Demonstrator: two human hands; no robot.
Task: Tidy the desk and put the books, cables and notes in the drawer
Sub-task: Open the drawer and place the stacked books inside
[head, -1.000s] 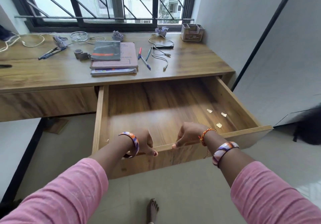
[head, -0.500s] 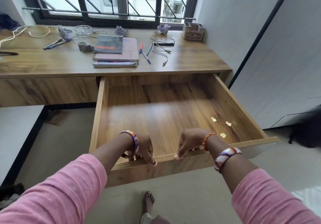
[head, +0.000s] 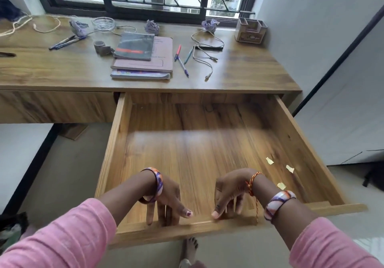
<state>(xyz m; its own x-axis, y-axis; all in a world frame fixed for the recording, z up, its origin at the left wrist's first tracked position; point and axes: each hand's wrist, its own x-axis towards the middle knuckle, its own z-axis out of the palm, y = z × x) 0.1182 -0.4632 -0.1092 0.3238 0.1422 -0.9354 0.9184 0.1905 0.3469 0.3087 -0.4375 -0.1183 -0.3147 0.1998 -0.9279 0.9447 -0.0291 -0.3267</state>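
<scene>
Drawer (head: 207, 159) pulled wide out below the bench (head: 52, 74), at six o'clock from the books; looks rigid and heavy, running on slides, best moved by its front rim. Left hand (head: 166, 197) and right hand (head: 228, 193) both draped over that rim, fingers hooked down the inner face, thumbs nearly meeting; holding the drawer front and nothing else. Inside, only three small yellow paper scraps (head: 281, 185) toward four o'clock.

Stack of books (head: 143, 64) at twelve o'clock on the bench, three deep, dark notebook (head: 135, 46) on top. Probably the heaviest load; stiff covers, so best lifted as one pile with both hands under the long edges, the top one liable to slide.

Grey cable (head: 207, 60) at one o'clock beside the pens (head: 180, 60): light, limp, apt to trail and snag; best gathered into loops before lifting. Cream cord (head: 41, 24) at ten o'clock, much the same. A clear coil (head: 103, 23) near eleven o'clock, possibly another cable, though too blurred to be sure.

Crumpled purple notes (head: 152, 26) along the far edge toward the window: nearly weightless, soft, easily pinched with the fingertips.
</scene>
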